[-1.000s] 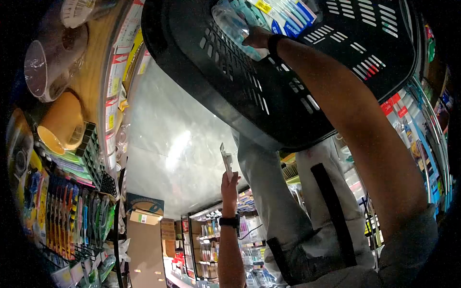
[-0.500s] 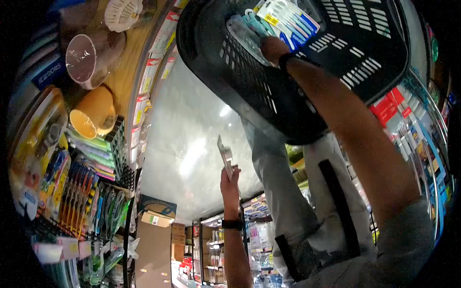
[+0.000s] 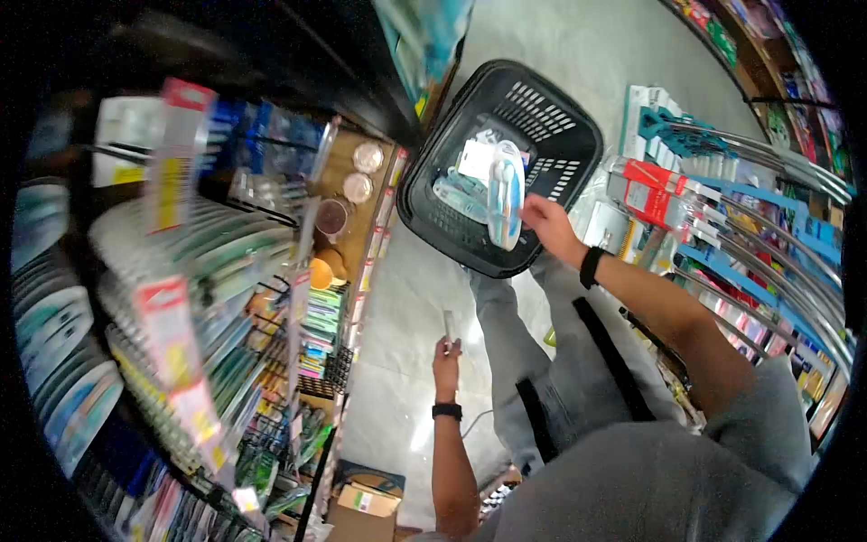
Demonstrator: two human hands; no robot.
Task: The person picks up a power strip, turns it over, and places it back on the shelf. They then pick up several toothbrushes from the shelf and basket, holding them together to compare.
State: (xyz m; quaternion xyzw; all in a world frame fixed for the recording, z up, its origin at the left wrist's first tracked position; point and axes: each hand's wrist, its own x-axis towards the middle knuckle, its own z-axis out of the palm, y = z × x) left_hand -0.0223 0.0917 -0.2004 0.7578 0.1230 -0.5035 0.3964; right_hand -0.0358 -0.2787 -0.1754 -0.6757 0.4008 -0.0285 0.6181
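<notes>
My right hand (image 3: 548, 226) pinches the edge of a tall, rounded blister pack (image 3: 507, 196), white, blue and orange, with what look like toothbrushes inside. The pack stands upright over the black shopping basket (image 3: 424, 200). Beneath it in the basket lie a teal-and-clear pack (image 3: 461, 196) and a white card-backed pack (image 3: 477, 160), partly covered. Lower down, away from the basket, my left hand (image 3: 447, 361) is closed around a thin, flat phone-like object (image 3: 448, 327), seen nearly edge-on.
On the left, racks hold rows of hanging blister packs (image 3: 194, 244) and a shelf with cups (image 3: 331, 219). Metal hooks with red-labelled packs (image 3: 655, 193) jut from the right. Pale shiny floor (image 3: 397, 334) lies between, with a cardboard box (image 3: 363, 506) at the bottom.
The view has pulled back and shifted, so the basket looks smaller. My right hand, earlier reaching deep among the packs, now holds a rounded pack up. My left hand keeps the flat object.
</notes>
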